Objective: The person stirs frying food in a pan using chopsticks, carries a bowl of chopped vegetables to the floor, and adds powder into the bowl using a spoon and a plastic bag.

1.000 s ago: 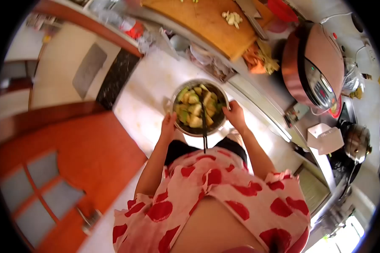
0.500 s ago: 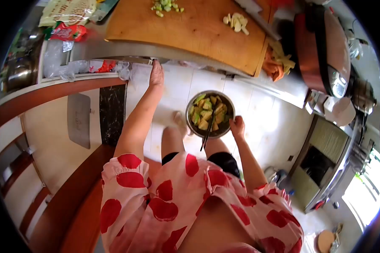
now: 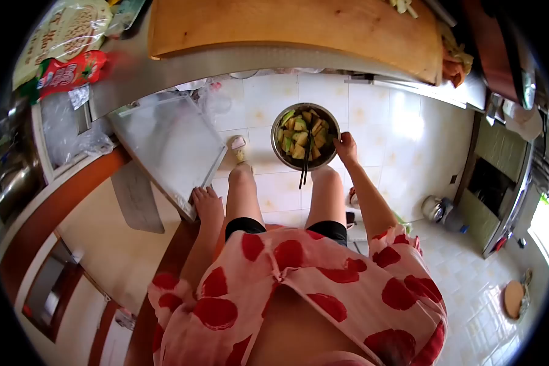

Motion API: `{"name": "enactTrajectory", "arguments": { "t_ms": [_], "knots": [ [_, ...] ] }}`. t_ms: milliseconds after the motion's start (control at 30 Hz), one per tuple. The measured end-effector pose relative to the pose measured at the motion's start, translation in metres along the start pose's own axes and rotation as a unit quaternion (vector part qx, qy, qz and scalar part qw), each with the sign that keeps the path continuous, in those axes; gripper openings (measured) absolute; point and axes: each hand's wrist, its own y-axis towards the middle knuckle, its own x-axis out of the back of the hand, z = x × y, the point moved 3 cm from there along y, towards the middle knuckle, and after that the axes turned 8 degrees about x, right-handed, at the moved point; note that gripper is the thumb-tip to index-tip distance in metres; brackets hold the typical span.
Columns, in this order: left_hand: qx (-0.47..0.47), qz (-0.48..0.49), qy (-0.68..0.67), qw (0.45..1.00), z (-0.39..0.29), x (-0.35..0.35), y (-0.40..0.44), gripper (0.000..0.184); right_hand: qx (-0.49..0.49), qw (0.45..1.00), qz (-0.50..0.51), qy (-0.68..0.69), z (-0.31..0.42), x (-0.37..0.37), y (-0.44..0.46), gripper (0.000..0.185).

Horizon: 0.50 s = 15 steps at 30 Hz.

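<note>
My right hand (image 3: 346, 149) grips the right rim of a round metal bowl (image 3: 334, 160), held over the floor in front of my knees. Green and pale yellow chopped vegetable chunks (image 3: 300, 135) fill the bowl. A pair of dark chopsticks (image 3: 304, 171) leans in it, their ends sticking out over the near rim. To the left, a cabinet door (image 3: 171, 131) stands swung out below the counter. My left hand (image 3: 207, 204) rests against the near edge of this door, its fingers spread and holding nothing.
A wooden cutting board (image 3: 293, 27) lies on the counter ahead, with pale sliced pieces (image 3: 402, 7) at its far right. Food packets, one red (image 3: 73, 72), sit at the counter's left. A metal kettle (image 3: 433, 208) stands on the tiled floor at right.
The cabinet door has swung out towards me, and my left hand has come back and down with it. My right hand still holds the bowl. The view has shifted.
</note>
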Motion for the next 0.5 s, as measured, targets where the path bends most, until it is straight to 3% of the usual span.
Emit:
{"name": "enactTrajectory", "arguments": {
  "t_ms": [100, 167, 233, 300, 367, 467, 500],
  "knots": [
    [0.027, 0.02, -0.117, 0.993, 0.03, -0.008, -0.006, 0.038, -0.013, 1.0, 0.008, -0.028, -0.017, -0.048, 0.014, 0.024],
    [0.101, 0.1, -0.193, 0.971, 0.037, -0.011, 0.0, 0.035, 0.009, 1.0, -0.005, 0.012, -0.061, -0.089, 0.035, 0.023],
    [0.192, 0.162, -0.174, 0.952, 0.044, -0.011, 0.009, 0.031, 0.012, 1.0, 0.017, -0.016, -0.071, -0.116, 0.058, 0.026],
    [0.234, 0.105, -0.148, 0.955, 0.051, -0.023, 0.012, 0.028, 0.016, 0.998, 0.034, -0.049, -0.109, -0.153, 0.085, 0.028],
    [0.208, -0.097, -0.16, 0.96, 0.059, -0.057, 0.009, 0.026, 0.027, 0.997, 0.041, -0.054, -0.12, -0.175, 0.111, 0.027],
    [0.296, -0.217, -0.264, 0.892, 0.061, -0.08, 0.034, 0.027, 0.074, 0.996, 0.055, 0.006, -0.146, -0.213, 0.152, 0.022],
    [0.288, -0.335, -0.335, 0.832, 0.056, -0.133, 0.089, 0.027, 0.111, 0.975, 0.102, -0.166, -0.202, -0.23, 0.24, 0.018]
  ]
}}
